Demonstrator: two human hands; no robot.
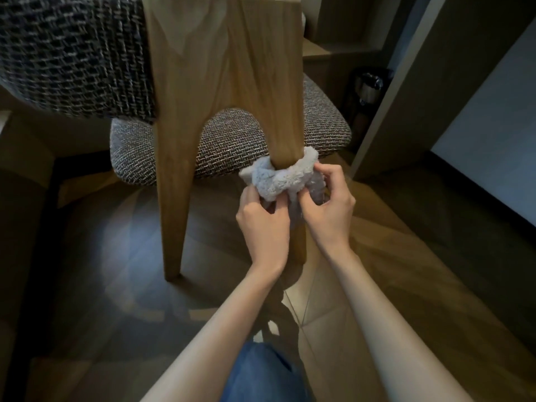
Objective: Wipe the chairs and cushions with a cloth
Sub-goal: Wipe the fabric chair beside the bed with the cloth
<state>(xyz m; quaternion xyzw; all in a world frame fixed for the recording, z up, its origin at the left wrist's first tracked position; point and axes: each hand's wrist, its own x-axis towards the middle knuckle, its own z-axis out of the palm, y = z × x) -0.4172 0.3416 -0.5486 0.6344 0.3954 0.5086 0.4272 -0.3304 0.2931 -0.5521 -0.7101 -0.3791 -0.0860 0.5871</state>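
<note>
A pale grey cloth (285, 177), thick and nubbly like terry or fleece, is wrapped as a bunched collar around the right-hand wooden leg (287, 134) of a chair, just level with the rear edge of the seat. Its two ends are gathered toward the person. The left hand (262, 219) pinches the left end with curled fingers and thumb. The right hand (327, 204) is clamped on the right end, fingers folded round the fabric. The two hands sit close together, nearly touching.

The leg is smooth, warm-brown wood with long straight grain, and it tapers downward. It springs from a broad flat back panel (223, 53) that splits in a rounded arch into this leg and a second tapered leg (174, 213) to the left.

Through the arch shows the seat cushion (232, 140), a rounded pad in coarse basket-weave tweed of grey, white and dark threads. A darker, chunkier woven back cushion (72, 59) bulges at the upper left.

Below lies a wood-plank floor (406, 271) with a dull sheen. A blue denim knee (261, 372) shows at the bottom edge. In a dim recess at the right stands a dark object with a shiny metal body (368, 88), too shadowed to identify.
</note>
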